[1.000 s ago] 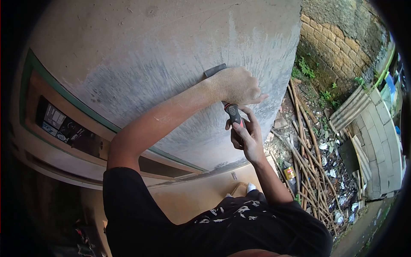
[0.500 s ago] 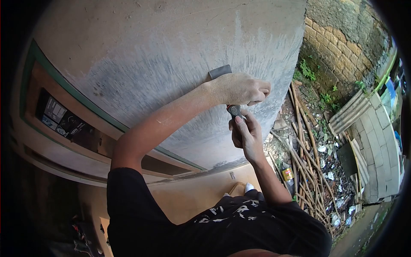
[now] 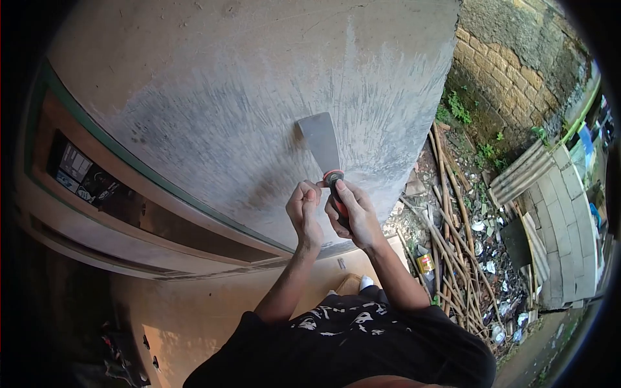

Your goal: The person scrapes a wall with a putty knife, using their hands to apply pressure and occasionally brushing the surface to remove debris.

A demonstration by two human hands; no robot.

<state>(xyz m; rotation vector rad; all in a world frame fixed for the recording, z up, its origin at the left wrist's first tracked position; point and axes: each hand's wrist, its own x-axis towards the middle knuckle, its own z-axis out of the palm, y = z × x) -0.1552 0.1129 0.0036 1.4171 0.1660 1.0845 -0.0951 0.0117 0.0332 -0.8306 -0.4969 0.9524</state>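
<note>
A putty knife (image 3: 321,143) with a wide grey blade and a red and black handle points up in front of the wall (image 3: 213,139). My right hand (image 3: 359,216) is wrapped round its handle, thumb lying along the top. Just left of the handle, my left hand (image 3: 304,212) is curled closed, its fingertips right by the collar where blade meets handle. Grey and whitish scrape marks cover the wall behind the blade, and the blade casts a shadow on it. Pale dust coats both hands.
At left is a green-edged window frame (image 3: 149,187). Bamboo poles (image 3: 446,194) and scattered rubbish lie on the ground at right, beside a brick wall (image 3: 501,61) and stacked grey blocks (image 3: 566,220). A tan floor (image 3: 213,304) runs below.
My left arm has swung down and left, off the front of the wall, to beside the handle. The putty knife's blade, mostly covered before, now shows fully. My right hand has shifted slightly left and down.
</note>
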